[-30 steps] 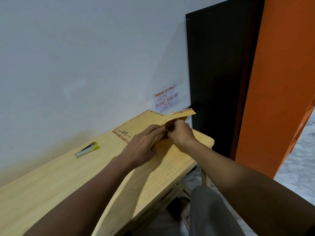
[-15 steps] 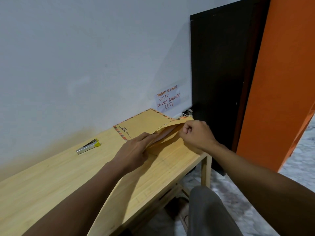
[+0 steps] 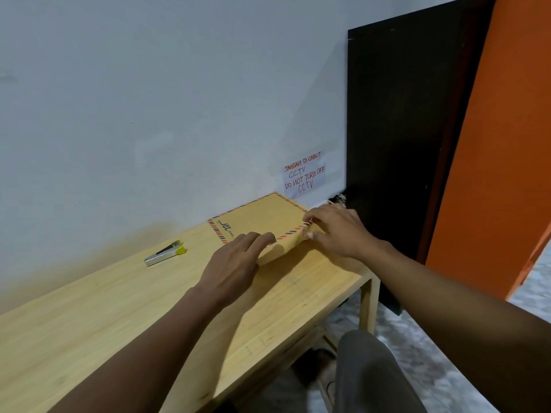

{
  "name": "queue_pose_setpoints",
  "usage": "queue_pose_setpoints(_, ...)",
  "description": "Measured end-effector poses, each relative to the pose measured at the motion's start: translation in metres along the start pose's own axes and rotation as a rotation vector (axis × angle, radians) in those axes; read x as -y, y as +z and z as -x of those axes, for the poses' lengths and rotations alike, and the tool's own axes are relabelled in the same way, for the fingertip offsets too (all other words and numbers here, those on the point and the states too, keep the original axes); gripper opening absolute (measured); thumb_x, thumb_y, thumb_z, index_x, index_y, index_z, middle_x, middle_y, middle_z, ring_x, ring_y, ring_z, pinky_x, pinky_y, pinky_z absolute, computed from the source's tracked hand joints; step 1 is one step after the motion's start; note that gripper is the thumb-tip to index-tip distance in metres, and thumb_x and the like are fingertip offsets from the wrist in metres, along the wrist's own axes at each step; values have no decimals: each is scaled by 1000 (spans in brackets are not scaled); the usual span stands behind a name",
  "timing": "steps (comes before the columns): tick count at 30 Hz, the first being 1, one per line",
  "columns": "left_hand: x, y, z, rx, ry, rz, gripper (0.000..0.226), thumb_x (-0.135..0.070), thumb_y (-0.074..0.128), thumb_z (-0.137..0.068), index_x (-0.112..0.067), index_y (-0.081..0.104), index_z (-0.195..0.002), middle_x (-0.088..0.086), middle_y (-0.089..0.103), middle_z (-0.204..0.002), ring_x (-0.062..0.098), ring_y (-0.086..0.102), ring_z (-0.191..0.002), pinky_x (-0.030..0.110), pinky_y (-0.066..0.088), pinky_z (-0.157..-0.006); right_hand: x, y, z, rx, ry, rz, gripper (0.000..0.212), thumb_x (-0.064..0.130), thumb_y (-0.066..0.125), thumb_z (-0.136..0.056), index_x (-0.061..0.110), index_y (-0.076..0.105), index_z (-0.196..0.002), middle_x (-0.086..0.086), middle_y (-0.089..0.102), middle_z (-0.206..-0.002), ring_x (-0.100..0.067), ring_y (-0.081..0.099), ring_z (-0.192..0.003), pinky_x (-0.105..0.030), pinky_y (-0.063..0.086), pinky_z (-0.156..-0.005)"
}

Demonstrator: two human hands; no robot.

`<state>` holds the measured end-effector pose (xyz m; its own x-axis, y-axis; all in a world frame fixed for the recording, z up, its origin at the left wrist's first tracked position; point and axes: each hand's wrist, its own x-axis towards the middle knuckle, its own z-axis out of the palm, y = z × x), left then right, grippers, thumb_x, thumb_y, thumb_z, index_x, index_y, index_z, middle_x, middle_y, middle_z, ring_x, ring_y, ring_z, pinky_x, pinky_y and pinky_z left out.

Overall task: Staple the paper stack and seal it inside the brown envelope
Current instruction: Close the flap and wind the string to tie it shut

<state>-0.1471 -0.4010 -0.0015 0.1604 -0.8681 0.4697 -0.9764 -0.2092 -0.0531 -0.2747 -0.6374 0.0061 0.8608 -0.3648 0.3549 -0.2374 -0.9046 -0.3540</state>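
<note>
Brown envelope (image 3: 262, 217) lies flat at the far right corner of the table (image 3: 119, 317), its far edge close along the white wall (image 3: 149, 99), and both hands are on its near side, where the flap is folded over onto the body. The left hand (image 3: 235, 260) lies palm down with its fingers straight and together, the fingertips pressing on the left part of the folded flap. The right hand (image 3: 338, 231) is at the right end of the fold, fingers bent, with the forefinger on top and the thumb against the near edge, pinching the striped border of the flap there. The envelope carries a red and dark striped edging and a small printed mark near its left end. To the left of it, well apart from both hands and near the table's far edge, a silver stapler (image 3: 165, 253) with a yellow end lies on its side. On the wall above the envelope is a handwritten note (image 3: 304, 174) reading "JANGAN DI CABUT CCTV DO NOT TURN OFF CCTV". Right of the note stands a dark panel (image 3: 402, 129), and beyond it an orange surface (image 3: 507, 129). Below the table's near right corner a knee in grey trousers (image 3: 369, 374) shows over a marbled floor (image 3: 432, 353).
</note>
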Motion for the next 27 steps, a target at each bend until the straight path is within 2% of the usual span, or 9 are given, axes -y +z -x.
queue_pose_setpoints(4, 6, 2, 2, 66, -35, -22, 59, -21, 73, -86, -34, 35, -130, 3, 57, -135, 25, 58, -115, 38, 58, -82, 2, 1, -6, -20, 24, 28, 23, 40, 70, -90, 35, 68, -112, 8, 67, -117, -19, 54, -116, -42, 34, -98)
queue_pose_setpoints(6, 6, 0, 3, 141, -73, 37, 62, -47, 70, -84, -35, 33, -133, -3, 53, -138, 20, 56, -117, 31, 53, -85, 1, 0, -6, -48, 30, 21, 21, 39, 72, -89, 33, 71, -109, 9, 68, -114, -19, 55, -113, -41, 34, -96)
queue_pose_setpoints(8, 4, -1, 3, 241, -138, 95, 83, -77, 62, -74, -33, 34, -139, -6, 55, -137, 16, 56, -115, 30, 51, -86, 1, -1, -6, -50, 19, 16, 20, 39, 72, -89, 33, 72, -108, 10, 69, -114, -18, 55, -112, -41, 32, -95)
queue_pose_setpoints(11, 0, 3, 1, 319, -177, 36, 94, -93, 47, -68, -31, 41, -139, -8, 58, -133, 14, 55, -113, 32, 54, -86, 1, -3, -4, -29, -3, 25, 21, 40, 73, -89, 33, 72, -109, 10, 69, -115, -17, 55, -112, -40, 30, -97)
queue_pose_setpoints(13, 0, 6, 0, 285, -180, 10, 76, -84, 42, -80, -30, 49, -133, -9, 60, -127, 13, 56, -109, 31, 53, -81, 1, -3, -1, -27, -10, 19, 20, 39, 74, -88, 33, 73, -108, 10, 68, -116, -17, 55, -112, -39, 29, -97)
queue_pose_setpoints(15, 1, 8, -1, 213, -169, -13, 45, -59, 48, -94, -31, 55, -128, -9, 62, -123, 14, 57, -106, 31, 54, -77, -1, -2, 1, -30, -16, 15, 19, 37, 75, -87, 32, 73, -106, 10, 68, -114, -17, 56, -111, -37, 29, -95)
queue_pose_setpoints(17, 2, 10, -1, 160, -172, -45, 29, -38, 51, -99, -30, 58, -125, -9, 65, -118, 16, 60, -104, 31, 53, -73, -2, -1, 4, -20, -16, 37, 22, 36, 76, -86, 32, 73, -107, 9, 68, -114, -16, 55, -112, -37, 29, -94)
queue_pose_setpoints(23, 2, 6, -1, 12, -212, -39, 17, -30, 55, -98, -26, 63, -112, -7, 68, -105, 19, 63, -92, 34, 54, -62, -3, 9, 7, -3, -36, 120, 29, 38, 74, -86, 31, 71, -114, 10, 65, -122, -16, 50, -116, -40, 34, -102)
queue_pose_setpoints(27, -2, 3, -1, -22, -219, -2, 14, -30, 61, -94, -25, 62, -106, -6, 70, -105, 19, 64, -92, 33, 52, -64, 5, 11, 5, -80, -70, 118, 11, 25, 65, -92, 25, 73, -99, 4, 71, -106, -20, 56, -97, -35, 35, -83)
